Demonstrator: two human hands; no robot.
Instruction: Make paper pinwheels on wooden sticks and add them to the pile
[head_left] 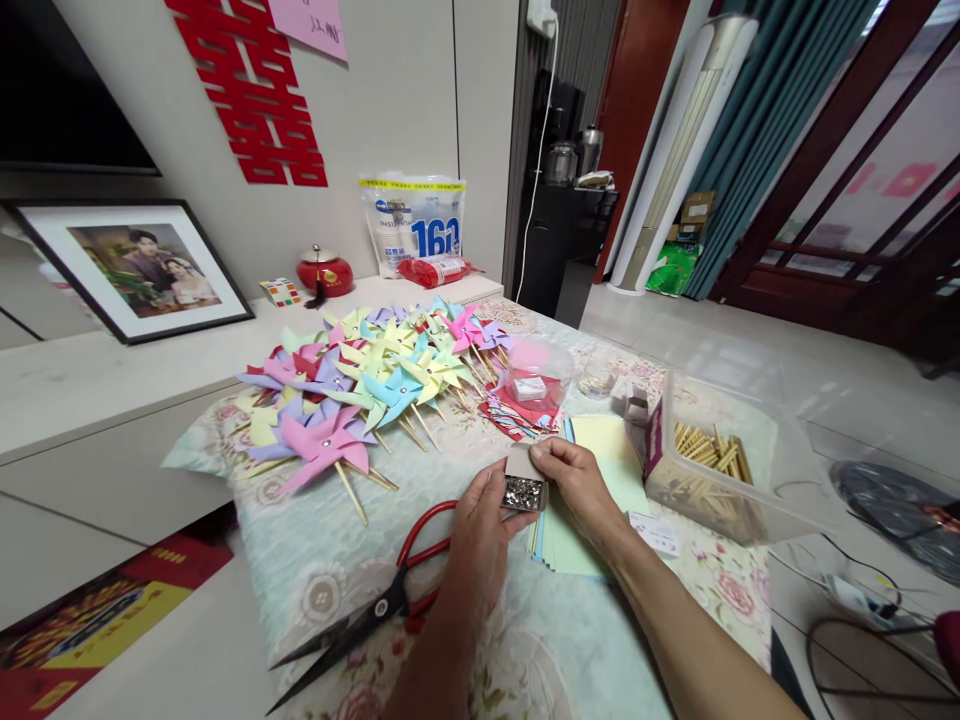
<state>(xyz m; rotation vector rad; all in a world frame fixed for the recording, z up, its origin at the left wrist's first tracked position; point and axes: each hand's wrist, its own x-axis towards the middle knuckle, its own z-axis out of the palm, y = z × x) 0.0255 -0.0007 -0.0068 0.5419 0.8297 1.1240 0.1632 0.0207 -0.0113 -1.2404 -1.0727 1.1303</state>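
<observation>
A small cardboard box of thumbtacks (525, 493) rests in my left hand (484, 515), whose fingers wrap round it. Shiny metal tacks fill the box, and its top is up. My right hand (574, 475) pinches the raised cardboard flap (523, 460) between thumb and fingers. Below the hands lies a stack of coloured paper (577, 545), yellow-green on top. Red-handled scissors (397, 595) lie partly open to the left, partly behind my left forearm. Paper pinwheels on wooden sticks (390, 385) are heaped at the back left.
A clear plastic bin (750, 510) with many wooden sticks (716, 455) stands at the right. Behind the hands are a clear round container (540, 360) and a small box (634, 400). A framed photo (135, 270) and a red jar (326, 275) stand on the white cabinet.
</observation>
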